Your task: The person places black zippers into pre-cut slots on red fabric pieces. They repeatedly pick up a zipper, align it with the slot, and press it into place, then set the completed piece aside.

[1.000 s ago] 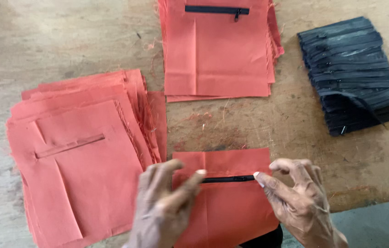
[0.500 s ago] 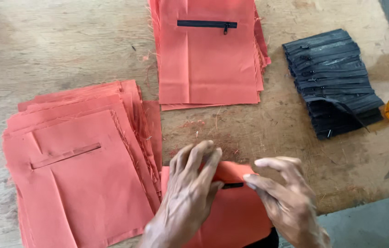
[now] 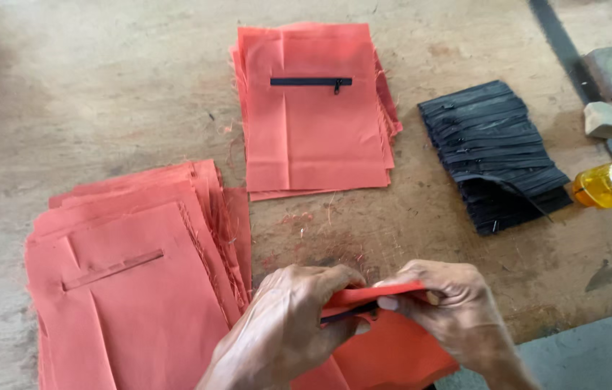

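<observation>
Hands pinching an orange fabric piece at the near table edge.

You are clamping your left hand [image 3: 288,325] and right hand [image 3: 450,314] together on the folded top edge of the orange fabric piece [image 3: 385,347], with a dark zipper [image 3: 353,313] running left to right between your fingertips; the piece's long axis is running near to far, hanging toward you. A stack of slit orange pieces [image 3: 132,289] is lying to the left, a finished stack [image 3: 313,108] far, and a pile of black zippers [image 3: 493,155] right.
</observation>
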